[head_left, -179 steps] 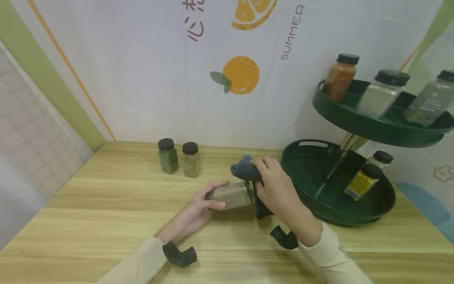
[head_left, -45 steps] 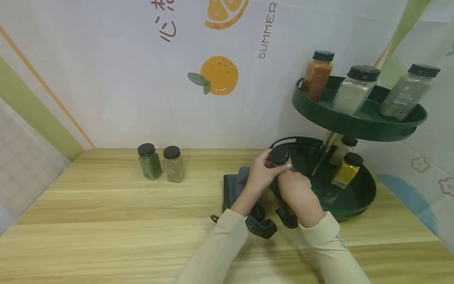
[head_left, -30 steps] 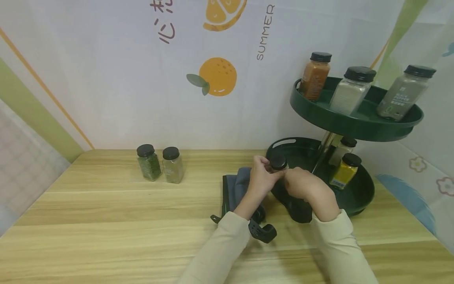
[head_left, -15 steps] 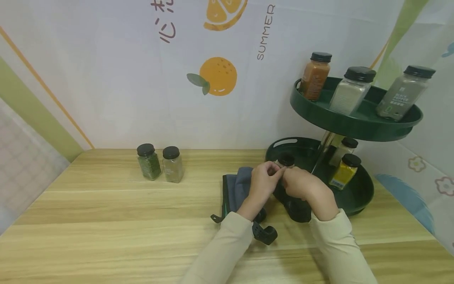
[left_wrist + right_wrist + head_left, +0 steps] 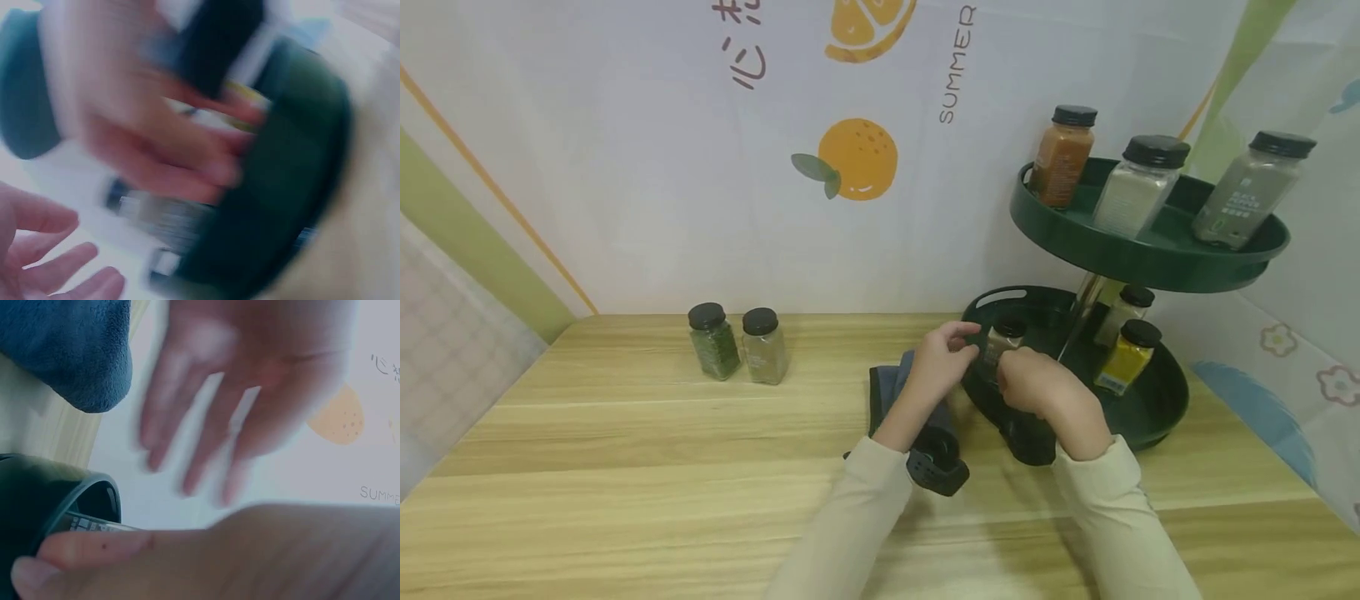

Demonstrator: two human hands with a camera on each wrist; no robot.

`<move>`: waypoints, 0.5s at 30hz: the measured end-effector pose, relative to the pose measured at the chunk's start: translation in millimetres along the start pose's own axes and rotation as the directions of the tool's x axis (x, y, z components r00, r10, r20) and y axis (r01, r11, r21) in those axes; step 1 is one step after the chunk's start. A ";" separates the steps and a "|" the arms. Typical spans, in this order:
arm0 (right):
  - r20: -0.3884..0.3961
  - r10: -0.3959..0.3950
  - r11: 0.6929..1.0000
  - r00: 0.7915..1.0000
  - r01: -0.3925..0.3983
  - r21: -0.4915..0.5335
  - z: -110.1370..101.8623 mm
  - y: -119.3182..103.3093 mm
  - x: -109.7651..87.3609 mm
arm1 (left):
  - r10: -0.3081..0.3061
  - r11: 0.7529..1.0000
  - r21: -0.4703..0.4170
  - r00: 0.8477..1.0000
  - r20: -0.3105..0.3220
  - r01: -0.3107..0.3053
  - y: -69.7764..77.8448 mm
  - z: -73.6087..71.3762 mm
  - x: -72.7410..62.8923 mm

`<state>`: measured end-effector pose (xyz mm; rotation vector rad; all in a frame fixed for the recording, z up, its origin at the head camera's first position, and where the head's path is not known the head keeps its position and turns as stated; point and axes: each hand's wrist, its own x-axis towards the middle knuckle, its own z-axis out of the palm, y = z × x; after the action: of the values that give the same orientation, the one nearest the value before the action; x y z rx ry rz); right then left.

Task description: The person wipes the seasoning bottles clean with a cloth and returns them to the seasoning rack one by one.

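A small clear spice jar (image 5: 1003,342) with a black lid stands at the left side of the lower green tray (image 5: 1165,421). My right hand (image 5: 1048,392) curls against the jar's lower part, hiding its base; in the right wrist view the thumb and a finger (image 5: 94,547) lie along the jar. My left hand (image 5: 936,362) is just left of the jar, apart from it, with its fingers (image 5: 56,269) spread and nothing in them. Under the left wrist lies a folded blue-grey cloth (image 5: 891,379) on the table.
The upper tray (image 5: 1150,254) overhangs the lower one and carries three jars, one orange (image 5: 1063,158). A yellow jar (image 5: 1127,358) and a pale jar (image 5: 1123,317) stand in the lower tray. A green herb jar (image 5: 715,346) and a beige jar (image 5: 765,350) stand on the left.
The jar, earlier wiped with the cloth, now stands in the lower tray. My left hand has let go of it and drawn back left. The cloth lies on the table.
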<state>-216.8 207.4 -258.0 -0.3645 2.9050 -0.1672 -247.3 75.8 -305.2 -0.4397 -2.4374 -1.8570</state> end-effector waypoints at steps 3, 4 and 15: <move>-0.040 -0.013 0.999 0.999 0.011 -0.032 0.9 -1.1 0.3 | 0.022 0.994 -0.109 0.999 0.025 -0.019 17.9 -22.1 -4.2; -0.054 -0.019 0.999 0.998 0.017 -0.042 1.5 -1.5 0.4 | 0.036 0.989 -0.143 0.999 0.032 -0.031 24.4 -29.8 -6.8; 0.002 -0.012 1.000 1.000 0.012 0.009 4.6 1.5 1.5 | 0.146 0.983 0.106 0.989 0.031 -0.148 47.3 -118.6 -47.7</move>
<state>-217.5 208.1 -263.0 -0.3808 2.8999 -0.1813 -205.7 -35.0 -237.6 -0.6196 -2.4317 -1.6628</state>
